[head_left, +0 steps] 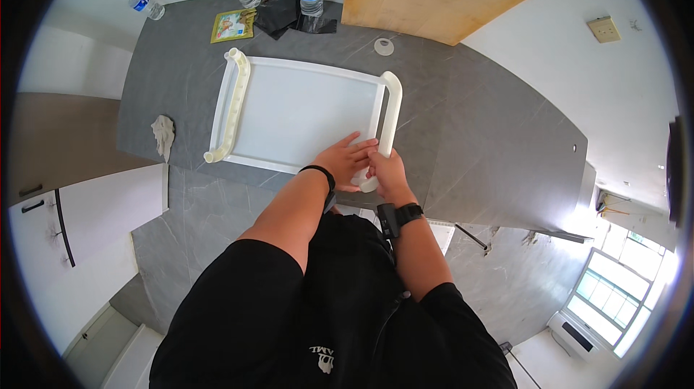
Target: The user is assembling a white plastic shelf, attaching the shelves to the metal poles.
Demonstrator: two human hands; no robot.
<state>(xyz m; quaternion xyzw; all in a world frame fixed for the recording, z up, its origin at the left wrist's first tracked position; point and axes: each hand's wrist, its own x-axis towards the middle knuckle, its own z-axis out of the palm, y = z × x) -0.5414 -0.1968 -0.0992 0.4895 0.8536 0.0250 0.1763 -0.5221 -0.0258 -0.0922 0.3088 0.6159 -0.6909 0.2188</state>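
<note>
Both hands at near-right corner of white tray (pixel 303 110) on grey table (pixel 470 143). Right hand (pixel 387 172) wraps rail (pixel 389 118) end; rail runs away from person. Left hand (pixel 347 161) flat, open, alongside, touching.

A single head-worn fisheye view looks steeply down from above the person's chest onto the grey tabletop (pixel 470 143), near enough that the forearms rise from the lower edge. Straight edges bow toward the dark round rim, where floor, walls and a window (pixel 614 295) curl in.
</note>
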